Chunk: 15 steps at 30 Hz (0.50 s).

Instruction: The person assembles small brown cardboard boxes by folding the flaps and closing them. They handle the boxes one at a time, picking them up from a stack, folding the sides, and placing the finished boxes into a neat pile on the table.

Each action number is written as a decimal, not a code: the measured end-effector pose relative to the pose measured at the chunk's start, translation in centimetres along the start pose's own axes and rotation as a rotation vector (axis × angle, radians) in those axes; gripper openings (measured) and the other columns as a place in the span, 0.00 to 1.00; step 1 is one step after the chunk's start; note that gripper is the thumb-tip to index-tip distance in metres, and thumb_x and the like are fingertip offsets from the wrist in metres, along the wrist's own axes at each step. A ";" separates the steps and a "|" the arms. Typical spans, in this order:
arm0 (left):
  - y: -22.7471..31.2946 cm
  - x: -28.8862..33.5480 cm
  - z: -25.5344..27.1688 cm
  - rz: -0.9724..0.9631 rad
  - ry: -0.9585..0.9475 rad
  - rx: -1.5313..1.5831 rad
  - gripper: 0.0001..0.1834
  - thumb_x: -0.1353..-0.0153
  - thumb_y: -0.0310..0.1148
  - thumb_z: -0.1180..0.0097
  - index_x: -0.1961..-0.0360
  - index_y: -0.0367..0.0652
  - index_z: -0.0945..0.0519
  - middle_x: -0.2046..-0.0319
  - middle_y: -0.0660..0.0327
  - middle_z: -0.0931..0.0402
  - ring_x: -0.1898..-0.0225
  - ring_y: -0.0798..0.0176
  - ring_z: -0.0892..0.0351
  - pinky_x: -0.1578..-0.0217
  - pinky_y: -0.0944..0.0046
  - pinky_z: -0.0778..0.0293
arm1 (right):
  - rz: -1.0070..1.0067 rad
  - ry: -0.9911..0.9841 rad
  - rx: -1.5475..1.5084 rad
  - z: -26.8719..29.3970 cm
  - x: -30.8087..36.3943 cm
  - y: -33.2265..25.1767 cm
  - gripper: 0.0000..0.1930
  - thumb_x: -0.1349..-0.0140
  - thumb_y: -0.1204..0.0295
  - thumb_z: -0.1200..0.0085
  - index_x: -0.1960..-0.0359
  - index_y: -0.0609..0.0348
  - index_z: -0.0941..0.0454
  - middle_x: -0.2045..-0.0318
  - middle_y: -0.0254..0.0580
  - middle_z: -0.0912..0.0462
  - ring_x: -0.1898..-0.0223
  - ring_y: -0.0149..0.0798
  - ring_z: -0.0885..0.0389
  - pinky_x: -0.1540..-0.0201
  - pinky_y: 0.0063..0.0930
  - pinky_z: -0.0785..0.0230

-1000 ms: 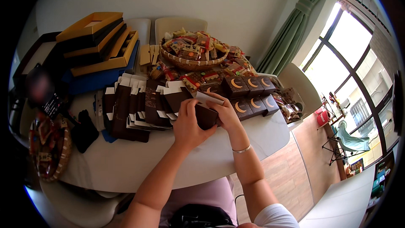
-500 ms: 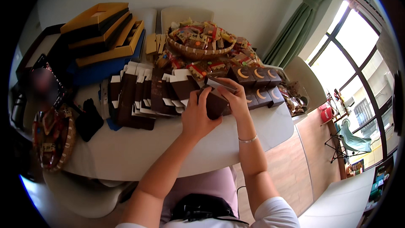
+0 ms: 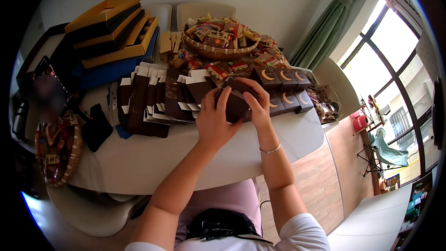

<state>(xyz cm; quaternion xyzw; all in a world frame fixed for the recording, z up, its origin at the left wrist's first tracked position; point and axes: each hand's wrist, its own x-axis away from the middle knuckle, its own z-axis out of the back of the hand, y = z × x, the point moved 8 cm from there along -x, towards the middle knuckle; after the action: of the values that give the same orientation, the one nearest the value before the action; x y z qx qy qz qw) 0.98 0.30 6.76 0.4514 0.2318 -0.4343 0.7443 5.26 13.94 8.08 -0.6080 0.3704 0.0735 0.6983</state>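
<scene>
Between both hands I hold a small dark brown carton box [image 3: 236,106] above the table, tilted. My left hand [image 3: 214,123] wraps its left side, thumb underneath. My right hand [image 3: 257,102] closes over its right side and top edge, fingers at the flap. Whether the flap is fully tucked in is hidden by the fingers. Just to the right stand several folded brown boxes [image 3: 288,80] with gold crescent marks, in two rows. At the left lie overlapping flat brown cartons [image 3: 139,107] with white flaps.
A wicker basket [image 3: 218,53] heaped with wrapped snacks sits at the back, with more packets around it. Black and gold trays [image 3: 109,28] are stacked at back left. A smaller basket [image 3: 74,153] and a black cloth item [image 3: 96,128] lie at the left of the white table [image 3: 162,167].
The pale flap on top of the box has been folded down, so its top now looks dark. My right fingers have shifted over the edge; both hands stay around the box.
</scene>
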 end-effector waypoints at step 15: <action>-0.6 -0.2 0.3 0.019 0.045 0.041 0.57 0.63 0.34 0.24 0.30 0.43 0.42 0.44 0.49 0.31 0.44 0.45 0.27 0.56 0.53 0.19 | 0.214 0.012 0.251 -0.6 -0.2 -1.1 0.15 0.37 0.79 0.49 0.50 0.68 0.19 0.50 0.50 0.18 0.48 0.42 0.20 0.45 0.30 0.29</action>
<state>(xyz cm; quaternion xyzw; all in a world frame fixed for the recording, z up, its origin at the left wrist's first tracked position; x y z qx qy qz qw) 0.40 0.01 6.77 0.4784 0.2352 -0.4215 0.7336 5.48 13.13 9.05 -0.4735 0.4436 0.0970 0.7547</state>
